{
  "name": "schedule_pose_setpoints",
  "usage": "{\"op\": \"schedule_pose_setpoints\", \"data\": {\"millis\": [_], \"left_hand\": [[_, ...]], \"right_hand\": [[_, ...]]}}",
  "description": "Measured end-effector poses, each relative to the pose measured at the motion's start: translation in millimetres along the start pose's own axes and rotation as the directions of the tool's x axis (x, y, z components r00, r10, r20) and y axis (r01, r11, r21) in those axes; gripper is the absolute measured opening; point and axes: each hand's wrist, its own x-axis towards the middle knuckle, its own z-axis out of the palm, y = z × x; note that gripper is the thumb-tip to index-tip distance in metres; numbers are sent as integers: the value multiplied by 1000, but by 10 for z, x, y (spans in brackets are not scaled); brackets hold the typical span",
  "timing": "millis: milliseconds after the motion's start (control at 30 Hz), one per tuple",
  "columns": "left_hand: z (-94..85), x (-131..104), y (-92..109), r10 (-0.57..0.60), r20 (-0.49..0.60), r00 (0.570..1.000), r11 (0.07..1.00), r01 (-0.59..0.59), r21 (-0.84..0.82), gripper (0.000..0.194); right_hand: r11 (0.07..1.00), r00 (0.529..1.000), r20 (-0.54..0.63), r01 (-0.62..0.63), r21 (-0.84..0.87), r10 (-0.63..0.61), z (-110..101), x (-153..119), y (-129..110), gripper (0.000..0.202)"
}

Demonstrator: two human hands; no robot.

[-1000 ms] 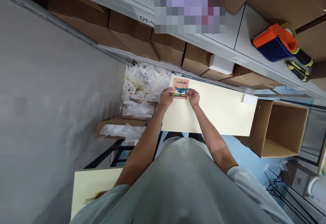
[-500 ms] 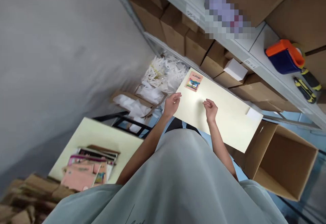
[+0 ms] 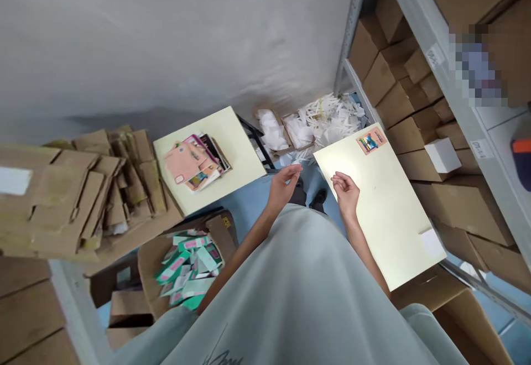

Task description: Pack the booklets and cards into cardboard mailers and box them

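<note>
My left hand (image 3: 284, 186) hovers in front of my body over the gap between two cream tables, fingers stretched out and holding nothing. Above the near edge of the right table (image 3: 398, 215) is my right hand (image 3: 347, 189), loosely open with its fingers bent and nothing in them. A small orange booklet (image 3: 370, 140) with a colourful picture lies at the far corner of that table, apart from both hands. On the left table (image 3: 244, 160) rests a pile of booklets (image 3: 193, 163), pink and orange ones on top.
Flattened cardboard (image 3: 112, 182) is heaped at the left, above a box of green and white packets (image 3: 191, 268). White paper scraps (image 3: 332, 119) lie by the wall. Shelving with brown boxes (image 3: 423, 110) lines the right. A white block (image 3: 431, 241) sits on the right table's edge.
My view has swung left, bringing the left table, the cardboard heap and the packet box more into sight. Both hands remain before my body, holding nothing.
</note>
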Motion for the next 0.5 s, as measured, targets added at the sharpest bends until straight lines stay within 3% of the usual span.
{"op": "schedule_pose_setpoints", "data": {"millis": [267,500], "left_hand": [[-619,-183,-13,-37,-199,979,991,10,-137,38],[-1560,-236,-157,-110,-270,956,979,57,-198,38]], "right_hand": [[995,971,233,76,-70,-58,870,-166,-200,34],[986,939,339,107,-131,-57,1924,-220,-185,33]]}}
